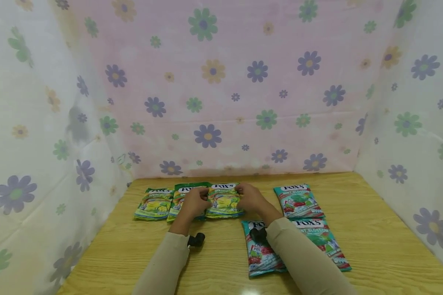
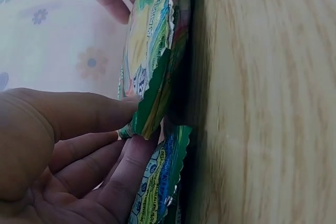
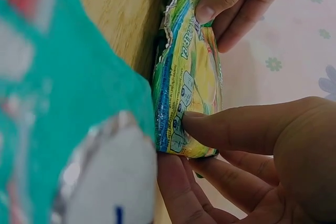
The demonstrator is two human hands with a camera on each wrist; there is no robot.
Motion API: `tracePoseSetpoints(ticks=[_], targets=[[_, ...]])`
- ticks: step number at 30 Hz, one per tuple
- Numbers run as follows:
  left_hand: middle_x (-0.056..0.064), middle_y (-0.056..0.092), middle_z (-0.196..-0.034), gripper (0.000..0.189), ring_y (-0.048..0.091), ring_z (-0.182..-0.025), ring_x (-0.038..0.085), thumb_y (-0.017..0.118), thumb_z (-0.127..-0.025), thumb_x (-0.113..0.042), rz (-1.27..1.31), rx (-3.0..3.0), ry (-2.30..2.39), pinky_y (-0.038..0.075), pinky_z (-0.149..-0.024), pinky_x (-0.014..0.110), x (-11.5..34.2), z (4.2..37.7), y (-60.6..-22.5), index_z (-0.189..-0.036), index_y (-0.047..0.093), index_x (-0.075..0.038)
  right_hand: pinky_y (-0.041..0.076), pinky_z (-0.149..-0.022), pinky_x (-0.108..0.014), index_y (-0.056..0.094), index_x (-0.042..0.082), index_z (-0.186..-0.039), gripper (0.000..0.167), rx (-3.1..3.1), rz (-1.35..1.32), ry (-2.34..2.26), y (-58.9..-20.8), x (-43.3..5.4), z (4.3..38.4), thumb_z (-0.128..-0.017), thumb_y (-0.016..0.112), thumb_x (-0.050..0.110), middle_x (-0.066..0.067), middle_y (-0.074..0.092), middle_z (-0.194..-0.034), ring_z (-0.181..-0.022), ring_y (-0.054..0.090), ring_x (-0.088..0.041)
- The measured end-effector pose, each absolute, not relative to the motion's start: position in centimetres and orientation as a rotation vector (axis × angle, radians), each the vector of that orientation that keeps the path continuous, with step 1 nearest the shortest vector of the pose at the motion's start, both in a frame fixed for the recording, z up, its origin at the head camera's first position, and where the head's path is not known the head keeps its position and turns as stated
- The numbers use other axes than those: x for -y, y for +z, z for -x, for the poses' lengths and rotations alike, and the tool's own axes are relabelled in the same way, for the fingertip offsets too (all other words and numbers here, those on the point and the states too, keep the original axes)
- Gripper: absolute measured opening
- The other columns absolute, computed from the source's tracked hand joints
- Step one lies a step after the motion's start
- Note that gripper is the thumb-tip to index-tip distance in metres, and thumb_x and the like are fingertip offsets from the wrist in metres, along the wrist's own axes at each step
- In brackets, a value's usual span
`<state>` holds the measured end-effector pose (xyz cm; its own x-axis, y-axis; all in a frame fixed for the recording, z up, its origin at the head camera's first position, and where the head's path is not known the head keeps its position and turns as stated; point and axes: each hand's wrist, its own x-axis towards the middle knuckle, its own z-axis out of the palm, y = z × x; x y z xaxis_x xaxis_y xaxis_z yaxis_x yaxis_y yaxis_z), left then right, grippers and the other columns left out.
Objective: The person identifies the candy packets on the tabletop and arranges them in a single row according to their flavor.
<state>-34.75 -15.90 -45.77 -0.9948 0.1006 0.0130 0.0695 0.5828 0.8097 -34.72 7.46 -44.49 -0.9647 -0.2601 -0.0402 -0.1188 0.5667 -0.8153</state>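
Note:
A yellow-green FOX'S candy bag [image 1: 224,201] lies at the right end of a row, held at both sides. My left hand [image 1: 195,203] pinches its left edge; in the left wrist view the thumb [image 2: 97,111] is on one face with fingers behind. On the opposite edge, my right hand [image 1: 254,200] pinches the bag, its thumb [image 3: 231,129] on the printed front. Left of it are a green-and-yellow candy bag [image 1: 177,205], partly covered by the left hand, and another yellow-green bag [image 1: 155,205] at the row's end.
Teal mint candy bags are on the right: one farther back [image 1: 299,201], two nearer, left [image 1: 256,256] and right [image 1: 325,239], partly under my right forearm. The wooden table [image 1: 214,262] meets flowered cloth [image 1: 236,151] at the back and sides.

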Motion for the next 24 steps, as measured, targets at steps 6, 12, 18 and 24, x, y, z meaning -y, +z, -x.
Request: tracePoseSetpoints(ticks=[6, 12, 18, 24], targets=[[0.016, 0.066, -0.133, 0.059, 0.064, -0.116, 0.030, 0.078, -0.090, -0.005, -0.130, -2.772, 1.391, 0.058, -0.091, 0.046, 16.5, 34.8, -45.8, -0.146, 0.058, -0.003, 0.048, -0.070, -0.034, 0.052, 0.003, -0.149, 0.070, -2.663, 0.338, -1.293, -44.3, -6.8, 34.6, -0.084, 0.074, -0.009, -0.021, 0.055, -0.150, -0.139, 0.052, -0.039], [0.015, 0.066, -0.135, 0.060, 0.064, -0.115, 0.029, 0.079, -0.089, -0.004, -0.104, -2.773, 1.370, 0.058, -0.091, 0.046, 17.2, 34.8, -45.7, -0.146, 0.058, -0.004, 0.046, -0.069, -0.033, 0.050, 0.001, -0.151, 0.073, -2.644, 0.344, -1.280, -43.8, -6.0, 34.3, -0.082, 0.073, -0.010, -0.022, 0.054, -0.151, -0.141, 0.050, -0.040], [0.015, 0.067, -0.132, 0.059, 0.065, -0.114, 0.029, 0.079, -0.089, -0.005, -0.087, -2.766, 1.364, 0.059, -0.089, 0.045, 17.9, 34.9, -45.7, -0.145, 0.060, -0.005, 0.048, -0.073, -0.035, 0.050, 0.000, -0.150, 0.072, -2.658, 0.367, -1.271, -44.0, -5.5, 34.4, -0.082, 0.073, -0.009, -0.022, 0.056, -0.149, -0.139, 0.053, -0.040], [0.016, 0.068, -0.128, 0.058, 0.065, -0.110, 0.028, 0.080, -0.089, -0.005, -0.074, -2.758, 1.363, 0.059, -0.086, 0.044, 18.5, 34.9, -45.5, -0.144, 0.061, -0.004, 0.058, -0.090, -0.044, 0.052, 0.000, -0.148, 0.071, -2.657, 0.365, -1.290, -44.2, -5.1, 34.4, -0.082, 0.076, -0.008, -0.021, 0.058, -0.147, -0.137, 0.054, -0.040]])
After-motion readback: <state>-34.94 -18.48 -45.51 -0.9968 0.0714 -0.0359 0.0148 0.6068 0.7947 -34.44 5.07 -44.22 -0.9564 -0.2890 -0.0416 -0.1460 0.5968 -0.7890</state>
